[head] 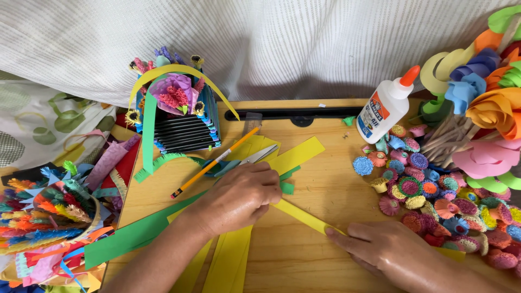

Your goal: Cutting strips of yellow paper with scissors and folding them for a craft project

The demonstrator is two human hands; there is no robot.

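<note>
My left hand (239,196) lies knuckles up on the wooden board (320,179), closed over one end of a narrow yellow paper strip (301,216). My right hand (388,250) presses the strip's other end flat with its fingertips near the lower right. Scissors (247,159) with teal handles lie just beyond my left hand, blades pointing up and right. A yellow pencil (214,163) lies diagonally beside them. More yellow strips (296,155) and a long green strip (135,233) lie under and around my left forearm.
A white glue bottle with an orange cap (386,106) leans at the upper right. Several small quilled paper flowers (429,201) crowd the right side, with big paper spirals (488,87) behind. A paper basket with flowers (176,108) stands at the back left; fringed paper scraps (49,217) pile at left.
</note>
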